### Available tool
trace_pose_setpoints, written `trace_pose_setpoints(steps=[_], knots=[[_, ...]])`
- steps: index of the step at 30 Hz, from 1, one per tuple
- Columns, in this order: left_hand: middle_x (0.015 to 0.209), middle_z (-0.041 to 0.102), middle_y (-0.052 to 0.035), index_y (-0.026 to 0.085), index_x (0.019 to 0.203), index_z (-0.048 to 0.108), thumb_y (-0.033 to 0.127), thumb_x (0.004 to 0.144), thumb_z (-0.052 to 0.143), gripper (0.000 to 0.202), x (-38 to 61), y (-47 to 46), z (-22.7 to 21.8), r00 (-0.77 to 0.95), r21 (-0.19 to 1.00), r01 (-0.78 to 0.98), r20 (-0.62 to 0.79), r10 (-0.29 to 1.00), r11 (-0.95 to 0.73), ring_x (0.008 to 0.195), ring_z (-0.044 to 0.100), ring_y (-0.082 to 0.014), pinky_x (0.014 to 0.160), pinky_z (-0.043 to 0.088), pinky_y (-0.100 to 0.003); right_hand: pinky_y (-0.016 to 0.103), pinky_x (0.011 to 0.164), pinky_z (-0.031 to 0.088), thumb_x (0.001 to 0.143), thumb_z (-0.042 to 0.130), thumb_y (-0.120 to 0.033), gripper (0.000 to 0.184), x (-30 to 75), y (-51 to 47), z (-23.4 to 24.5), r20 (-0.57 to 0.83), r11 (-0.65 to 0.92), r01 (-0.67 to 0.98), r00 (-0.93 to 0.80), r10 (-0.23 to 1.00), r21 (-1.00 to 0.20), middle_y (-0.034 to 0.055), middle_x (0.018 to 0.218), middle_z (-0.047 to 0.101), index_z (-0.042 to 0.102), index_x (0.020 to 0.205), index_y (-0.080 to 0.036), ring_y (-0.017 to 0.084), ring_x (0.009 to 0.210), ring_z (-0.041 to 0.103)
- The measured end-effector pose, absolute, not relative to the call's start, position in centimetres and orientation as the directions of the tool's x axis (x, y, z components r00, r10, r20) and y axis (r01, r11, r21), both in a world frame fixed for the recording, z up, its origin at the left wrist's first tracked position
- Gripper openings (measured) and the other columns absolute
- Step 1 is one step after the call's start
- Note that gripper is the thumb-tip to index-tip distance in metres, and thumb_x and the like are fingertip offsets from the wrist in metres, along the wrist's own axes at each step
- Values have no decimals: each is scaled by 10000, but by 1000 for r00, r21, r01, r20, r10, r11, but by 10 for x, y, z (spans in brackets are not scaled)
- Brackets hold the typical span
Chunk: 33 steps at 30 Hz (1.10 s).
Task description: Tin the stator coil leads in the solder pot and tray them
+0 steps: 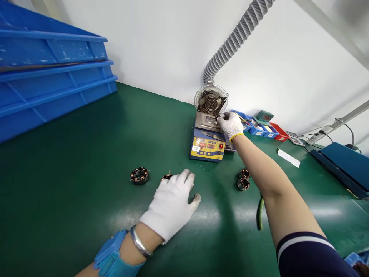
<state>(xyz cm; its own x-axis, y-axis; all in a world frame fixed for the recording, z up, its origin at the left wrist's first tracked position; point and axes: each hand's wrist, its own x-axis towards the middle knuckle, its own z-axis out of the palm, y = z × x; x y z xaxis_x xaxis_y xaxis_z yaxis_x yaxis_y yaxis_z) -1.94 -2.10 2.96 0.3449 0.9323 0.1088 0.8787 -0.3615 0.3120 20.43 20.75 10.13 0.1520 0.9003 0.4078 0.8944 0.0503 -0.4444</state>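
My left hand [173,202], in a white glove, lies flat on the green mat with its fingers over a small copper-wound coil [166,177]. A second ring-shaped coil [140,175] sits just left of it. My right hand [230,124], also gloved, reaches out over the top of the blue and yellow solder pot [206,144] and pinches a small dark part I cannot name above its metal bath. Two more coils [243,179] lie under my right forearm.
A fan guard [211,100] on a grey ribbed hose [236,36] stands behind the pot. Stacked blue crates [43,77] fill the left. Small blue and red bins [265,130], a calculator [295,139], a blue case [343,165] and green-handled pliers [260,213] lie on the right.
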Motion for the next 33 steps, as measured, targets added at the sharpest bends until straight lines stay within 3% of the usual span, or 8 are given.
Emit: trace_pose_setpoints(steps=[4, 8, 11, 15, 19, 23, 28, 33], knots=[[1378, 548, -102, 157, 1253, 584, 377, 857, 490, 463, -18, -25, 25, 470, 331, 777, 259, 844, -535, 1157, 554, -283, 995, 413, -448, 388, 898, 482, 765, 571, -496, 453, 205, 206, 99, 396, 43, 905, 142, 907, -422, 97, 1031, 700, 645, 1096, -196, 252, 986, 636], [1376, 548, -103, 160, 1220, 600, 412, 867, 476, 451, -19, -22, 28, 373, 313, 825, 323, 870, -470, 1164, 548, -290, 959, 434, -436, 382, 908, 478, 764, 579, -471, 435, 204, 204, 100, 391, 37, 898, 153, 907, -438, 82, 1043, 700, 646, 1100, -203, 248, 1002, 634], [1439, 478, -114, 156, 1194, 601, 478, 845, 479, 490, -22, -18, 34, 230, 291, 910, 241, 943, -296, 1118, 562, -315, 899, 453, -440, 390, 902, 482, 758, 590, -461, 433, 203, 205, 100, 394, 41, 889, 160, 905, -456, 77, 1045, 701, 649, 1100, -203, 247, 995, 635], [1492, 396, -137, 155, 1307, 502, 537, 795, 485, 639, -24, -15, 43, 101, 243, 963, 75, 992, -116, 1064, 572, -343, 787, 472, -433, 369, 889, 491, 768, 571, -438, 428, 206, 208, 102, 412, 61, 867, 172, 895, -494, 73, 1005, 706, 648, 1108, -190, 236, 972, 648], [1394, 482, -175, 162, 1395, 402, 578, 752, 497, 771, -25, -14, 50, 45, 270, 963, -99, 994, -16, 1005, 601, -340, 736, 484, -410, 365, 890, 490, 782, 548, -425, 417, 207, 207, 107, 426, 79, 862, 166, 889, -501, 80, 1025, 703, 646, 1106, -181, 230, 975, 647], [1167, 599, -173, 154, 1396, 389, 590, 760, 476, 776, -27, -11, 50, 71, 281, 959, -146, 987, -27, 935, 630, -349, 714, 493, -428, 367, 899, 486, 773, 567, -420, 428, 205, 204, 105, 423, 79, 858, 169, 890, -508, 80, 1030, 705, 641, 1115, -174, 233, 989, 643], [1046, 635, -148, 182, 1235, 521, 591, 765, 465, 626, -30, -7, 46, 77, 309, 950, -116, 990, -38, 886, 649, -344, 698, 497, -421, 367, 914, 484, 766, 603, -404, 407, 200, 201, 103, 418, 77, 849, 177, 891, -523, 77, 1035, 704, 652, 1098, -174, 236, 1004, 641], [980, 659, -142, 213, 939, 627, 633, 780, 413, 497, -34, -3, 47, 78, 326, 945, -186, 980, -14, 826, 661, -355, 669, 492, -436, 341, 842, 523, 899, 451, -382, 408, 218, 177, 119, 461, 120, 845, 161, 873, -522, 87, 1013, 699, 599, 1184, -130, 185, 908, 667]])
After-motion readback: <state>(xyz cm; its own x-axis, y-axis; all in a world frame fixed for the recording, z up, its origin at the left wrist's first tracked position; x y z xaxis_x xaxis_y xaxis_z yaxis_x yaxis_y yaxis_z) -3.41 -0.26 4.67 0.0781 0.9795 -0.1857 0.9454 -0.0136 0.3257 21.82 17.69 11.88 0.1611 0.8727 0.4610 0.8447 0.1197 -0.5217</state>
